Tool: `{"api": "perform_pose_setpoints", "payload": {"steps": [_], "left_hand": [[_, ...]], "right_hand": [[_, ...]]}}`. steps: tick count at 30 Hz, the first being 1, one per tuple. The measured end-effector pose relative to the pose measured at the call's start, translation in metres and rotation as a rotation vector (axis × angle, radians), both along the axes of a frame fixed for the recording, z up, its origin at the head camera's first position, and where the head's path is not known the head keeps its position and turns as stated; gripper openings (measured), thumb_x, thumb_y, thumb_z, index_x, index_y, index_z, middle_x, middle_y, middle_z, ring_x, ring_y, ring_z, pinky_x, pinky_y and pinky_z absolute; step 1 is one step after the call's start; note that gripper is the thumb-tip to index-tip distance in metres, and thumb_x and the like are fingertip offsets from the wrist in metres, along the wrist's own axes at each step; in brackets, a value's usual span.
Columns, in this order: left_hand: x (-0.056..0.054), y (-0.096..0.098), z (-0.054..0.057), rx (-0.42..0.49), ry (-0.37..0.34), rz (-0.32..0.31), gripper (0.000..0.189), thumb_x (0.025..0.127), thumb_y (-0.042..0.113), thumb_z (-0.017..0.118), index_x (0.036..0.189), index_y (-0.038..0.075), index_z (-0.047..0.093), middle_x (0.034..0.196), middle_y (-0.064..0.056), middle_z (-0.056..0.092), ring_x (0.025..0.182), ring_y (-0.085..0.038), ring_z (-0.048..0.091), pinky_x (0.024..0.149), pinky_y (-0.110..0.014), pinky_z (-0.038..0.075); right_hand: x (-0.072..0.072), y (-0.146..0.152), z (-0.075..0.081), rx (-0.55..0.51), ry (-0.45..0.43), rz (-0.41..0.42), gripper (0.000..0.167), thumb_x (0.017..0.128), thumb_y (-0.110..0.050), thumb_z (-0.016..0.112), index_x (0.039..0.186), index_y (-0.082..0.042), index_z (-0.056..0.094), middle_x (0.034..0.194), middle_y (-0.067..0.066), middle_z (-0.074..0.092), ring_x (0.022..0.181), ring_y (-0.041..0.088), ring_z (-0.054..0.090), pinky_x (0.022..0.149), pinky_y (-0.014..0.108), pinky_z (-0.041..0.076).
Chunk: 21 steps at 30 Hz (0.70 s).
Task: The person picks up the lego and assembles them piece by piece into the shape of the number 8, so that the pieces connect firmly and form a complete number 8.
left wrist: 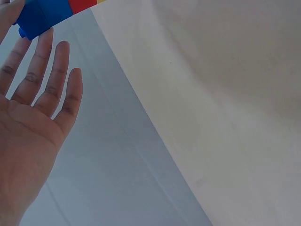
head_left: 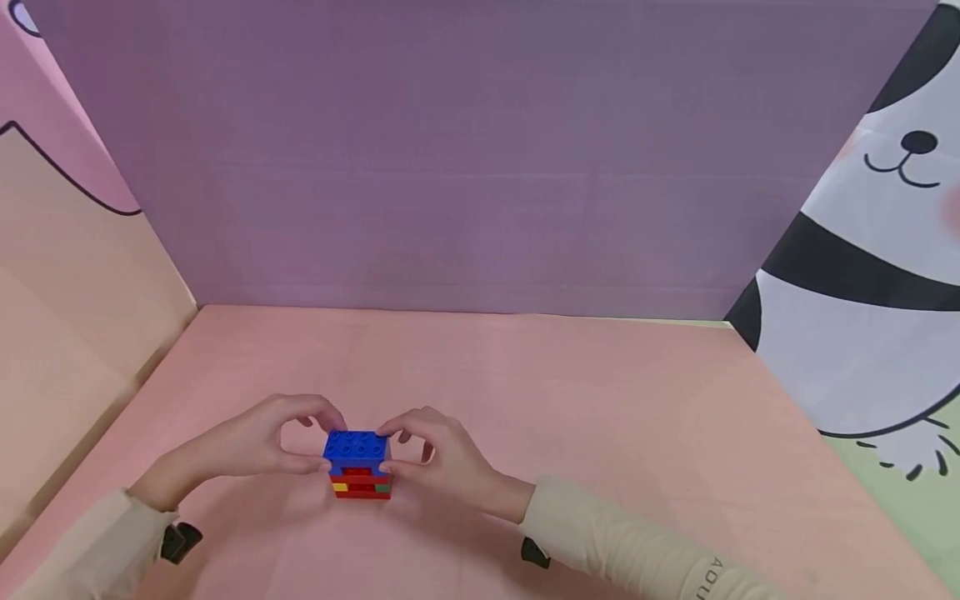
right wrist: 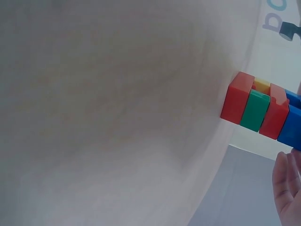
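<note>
A stack of toy building bricks [head_left: 363, 493] stands on the pink surface. Its bottom layer is red, with a small yellow brick [head_left: 341, 487] and a small green brick [right wrist: 255, 110] above it, then a red layer [right wrist: 274, 113] and blue on top. My left hand [head_left: 258, 437] pinches the left end of the top blue brick [head_left: 357, 447] between thumb and forefinger. At the opposite end, my right hand [head_left: 446, 458] holds the same brick by its front and back edges. In the left wrist view, the other fingers [left wrist: 59, 70] spread out below the blue part.
The pink surface [head_left: 570, 400] runs back to a purple panel [head_left: 480, 167]. A beige and pink panel [head_left: 75, 317] rises at the left, and a panel with a panda drawing [head_left: 862, 333] at the right. Small black devices [head_left: 180, 542] sit at both wrists.
</note>
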State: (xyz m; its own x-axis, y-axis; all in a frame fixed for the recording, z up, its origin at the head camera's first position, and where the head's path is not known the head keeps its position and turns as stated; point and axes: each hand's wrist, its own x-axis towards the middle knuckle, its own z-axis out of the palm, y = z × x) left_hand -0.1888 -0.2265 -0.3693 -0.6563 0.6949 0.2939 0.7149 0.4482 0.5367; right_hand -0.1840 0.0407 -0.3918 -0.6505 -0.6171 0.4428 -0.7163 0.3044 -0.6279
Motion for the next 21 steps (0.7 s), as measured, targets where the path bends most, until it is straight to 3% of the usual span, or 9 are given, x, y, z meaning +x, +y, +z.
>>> {"api": "perform_pose_setpoints", "payload": {"steps": [21], "left_hand": [[-0.004, 0.0028, 0.0007, -0.033, -0.021, 0.065, 0.036, 0.077, 0.037, 0.071, 0.108, 0.024, 0.057, 0.101, 0.012, 0.062, 0.092, -0.01, 0.057, 0.08, -0.035, 0.049]], "right_hand": [[-0.0072, -0.002, -0.002, -0.002, 0.0, -0.05, 0.035, 0.078, -0.019, 0.072, 0.11, -0.013, 0.061, 0.108, 0.0, 0.064, 0.089, 0.016, 0.056, 0.056, 0.021, 0.049]]}}
